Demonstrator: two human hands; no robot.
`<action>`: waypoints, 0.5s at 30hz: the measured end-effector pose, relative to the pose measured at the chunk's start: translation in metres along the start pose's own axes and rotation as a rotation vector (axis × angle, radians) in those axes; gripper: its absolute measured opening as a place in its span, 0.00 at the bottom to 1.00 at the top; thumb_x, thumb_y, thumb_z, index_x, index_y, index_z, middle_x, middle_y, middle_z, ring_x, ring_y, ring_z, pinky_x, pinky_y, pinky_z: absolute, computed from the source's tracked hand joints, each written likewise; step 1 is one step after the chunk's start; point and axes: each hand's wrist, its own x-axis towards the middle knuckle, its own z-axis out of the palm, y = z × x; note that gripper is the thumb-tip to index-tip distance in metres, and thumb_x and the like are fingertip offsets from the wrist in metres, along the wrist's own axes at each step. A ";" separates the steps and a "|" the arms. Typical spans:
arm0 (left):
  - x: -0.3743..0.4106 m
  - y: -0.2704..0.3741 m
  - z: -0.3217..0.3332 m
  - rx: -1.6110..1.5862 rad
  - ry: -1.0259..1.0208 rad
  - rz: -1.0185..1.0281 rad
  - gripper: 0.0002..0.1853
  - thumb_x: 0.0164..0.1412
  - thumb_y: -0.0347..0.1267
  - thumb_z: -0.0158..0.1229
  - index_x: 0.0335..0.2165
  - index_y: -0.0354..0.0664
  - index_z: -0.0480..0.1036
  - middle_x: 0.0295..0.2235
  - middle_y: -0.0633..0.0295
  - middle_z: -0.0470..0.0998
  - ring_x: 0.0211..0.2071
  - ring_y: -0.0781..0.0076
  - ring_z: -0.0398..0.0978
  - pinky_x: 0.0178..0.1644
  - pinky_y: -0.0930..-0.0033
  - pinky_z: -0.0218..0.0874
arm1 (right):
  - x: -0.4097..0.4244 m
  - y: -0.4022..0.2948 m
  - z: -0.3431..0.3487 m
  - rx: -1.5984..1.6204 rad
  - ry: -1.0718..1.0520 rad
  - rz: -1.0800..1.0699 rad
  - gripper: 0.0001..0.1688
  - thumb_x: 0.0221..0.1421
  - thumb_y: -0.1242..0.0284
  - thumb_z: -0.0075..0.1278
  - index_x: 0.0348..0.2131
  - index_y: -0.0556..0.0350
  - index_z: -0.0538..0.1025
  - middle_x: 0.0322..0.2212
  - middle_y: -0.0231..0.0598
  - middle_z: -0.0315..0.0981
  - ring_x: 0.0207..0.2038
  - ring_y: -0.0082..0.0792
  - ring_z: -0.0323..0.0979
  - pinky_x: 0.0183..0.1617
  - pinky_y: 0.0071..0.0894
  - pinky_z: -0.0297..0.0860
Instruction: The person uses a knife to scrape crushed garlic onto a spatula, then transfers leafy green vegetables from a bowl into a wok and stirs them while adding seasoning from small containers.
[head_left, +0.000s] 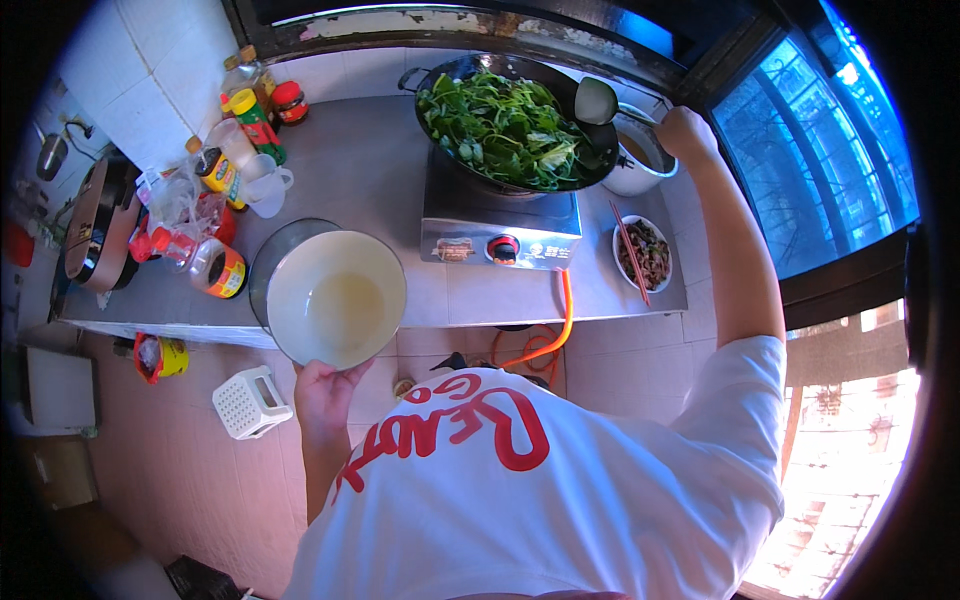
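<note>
My left hand (330, 390) grips the near rim of a white bowl (375, 266) with some cloudy liquid (346, 304) at its bottom, tilted above a glass lid or basin (268, 259) on the counter. In my right hand (686, 135) is the handle of a metal wok spatula (596, 100), its blade over the right side of a black wok (600, 146). Leafy greens (502, 127) heap up in the wok, which sits on a gas stove (499, 244). Behind the spatula handle stands a white pot (645, 178) holding liquid.
Red chopsticks (630, 255) lie across a plate of cut meat (646, 251) at the right. Bottles, such as a sauce bottle (217, 268), jars and a plastic cup (266, 191) crowd the left. An orange gas hose (566, 311) hangs over the edge. A white stool (251, 401) stands below.
</note>
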 end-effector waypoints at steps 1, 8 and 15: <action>0.003 0.000 0.002 0.037 -0.019 -0.002 0.35 0.47 0.21 0.42 0.57 0.37 0.52 0.53 0.44 0.63 0.52 0.43 0.67 0.51 0.42 0.67 | -0.009 0.006 -0.009 -0.034 -0.015 -0.012 0.18 0.51 0.63 0.46 0.30 0.59 0.81 0.34 0.51 0.77 0.39 0.49 0.76 0.44 0.41 0.71; 0.011 0.003 0.008 0.032 -0.037 -0.030 0.33 0.48 0.19 0.41 0.57 0.34 0.54 0.54 0.44 0.63 0.53 0.43 0.65 0.53 0.41 0.65 | -0.076 0.001 -0.062 -0.198 0.059 -0.214 0.12 0.52 0.68 0.47 0.32 0.52 0.80 0.27 0.47 0.77 0.33 0.49 0.76 0.36 0.44 0.72; 0.013 0.009 0.010 -0.026 -0.072 0.018 0.39 0.47 0.16 0.40 0.59 0.49 0.48 0.54 0.45 0.59 0.54 0.40 0.64 0.48 0.38 0.68 | -0.115 0.022 -0.024 -0.130 0.299 -0.264 0.13 0.56 0.68 0.48 0.42 0.44 0.77 0.27 0.44 0.75 0.29 0.46 0.76 0.32 0.43 0.72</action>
